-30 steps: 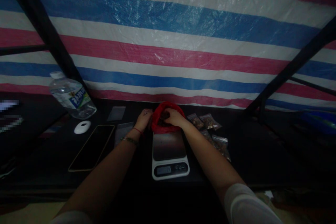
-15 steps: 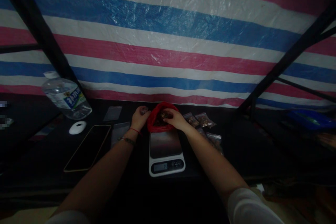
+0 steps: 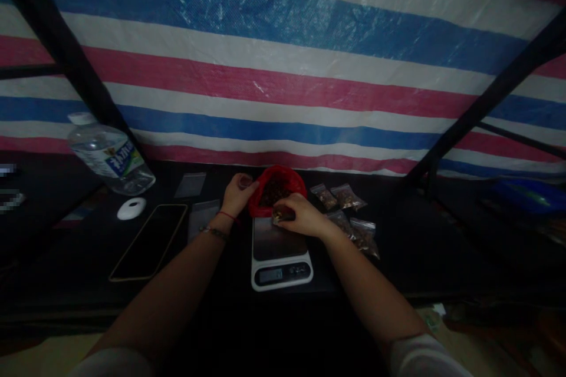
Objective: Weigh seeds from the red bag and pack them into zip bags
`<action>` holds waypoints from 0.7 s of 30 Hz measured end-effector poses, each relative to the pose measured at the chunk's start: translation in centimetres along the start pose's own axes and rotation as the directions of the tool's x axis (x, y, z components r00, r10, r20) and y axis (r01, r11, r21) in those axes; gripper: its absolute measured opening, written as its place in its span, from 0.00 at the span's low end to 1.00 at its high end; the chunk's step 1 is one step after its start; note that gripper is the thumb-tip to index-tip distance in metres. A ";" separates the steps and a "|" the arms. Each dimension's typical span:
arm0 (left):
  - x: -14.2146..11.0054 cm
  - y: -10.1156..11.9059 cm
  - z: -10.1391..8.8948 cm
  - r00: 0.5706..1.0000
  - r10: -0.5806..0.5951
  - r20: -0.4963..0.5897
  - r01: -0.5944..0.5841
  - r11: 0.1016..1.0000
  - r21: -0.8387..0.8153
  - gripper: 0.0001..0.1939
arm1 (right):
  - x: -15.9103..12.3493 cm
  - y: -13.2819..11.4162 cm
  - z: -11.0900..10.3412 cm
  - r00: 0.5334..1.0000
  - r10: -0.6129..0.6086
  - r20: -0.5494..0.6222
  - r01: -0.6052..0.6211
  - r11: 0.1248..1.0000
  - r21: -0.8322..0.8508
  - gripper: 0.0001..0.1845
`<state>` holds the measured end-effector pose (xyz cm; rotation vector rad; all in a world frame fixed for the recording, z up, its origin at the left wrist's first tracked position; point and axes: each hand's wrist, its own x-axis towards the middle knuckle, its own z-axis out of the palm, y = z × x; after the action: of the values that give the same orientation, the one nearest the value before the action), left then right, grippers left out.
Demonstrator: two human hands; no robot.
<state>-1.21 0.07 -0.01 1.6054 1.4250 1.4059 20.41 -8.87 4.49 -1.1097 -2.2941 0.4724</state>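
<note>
Centrally, a red bag (image 3: 295,179) sits with its mouth open at the far end of a scale (image 3: 280,241), and dark brown bits (image 3: 274,188) fill what can be seen of its inside. The right hand (image 3: 305,215) is just on the near side of the bag's rim, over the scale's metal plate — thumb and fingers closed together around some lighter brown pieces (image 3: 278,214). The left hand (image 3: 237,193) is at the bag's left edge, thumb tip touching the red rim; its fingers are curled by a small shiny thing, and I cannot tell whether they grip it or pinch the bag. A red cord (image 3: 230,217) and a dark bracelet (image 3: 214,232) circle the left wrist.

The scale's display (image 3: 270,275) is lit, but its figures are too blurred to read. Right of the scale, small clear bags (image 3: 348,196) with brown contents lie in a loose group, partly behind the right forearm. On the left lie two flat clear bags (image 3: 190,185), a dark-screened phone (image 3: 149,241) and a white rounded object (image 3: 131,208) — near a large clear bottle (image 3: 110,156). Everything rests on a black surface (image 3: 424,253), with a striped sheet (image 3: 283,85) behind.
</note>
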 end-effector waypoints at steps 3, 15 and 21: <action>-0.3 0.6 -0.1 0.996 0.071 -0.060 -0.073 0.997 -0.028 0.16 | -0.1 0.2 0.3 1.000 -0.025 0.000 0.025 1.000 -0.014 0.27; -0.4 0.9 -0.4 0.972 0.167 -0.168 -0.179 0.982 -0.061 0.17 | -0.2 -0.8 0.6 0.993 -0.110 0.030 0.110 0.994 0.000 0.19; -0.9 1.4 -0.4 0.960 0.245 -0.136 -0.241 0.970 0.045 0.18 | -0.4 -0.9 0.1 0.988 -0.117 -0.098 0.119 0.993 0.016 0.26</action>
<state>-1.01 -1.26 1.06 1.7784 1.3663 1.6749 20.01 -9.74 4.75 -0.9587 -2.2493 0.3876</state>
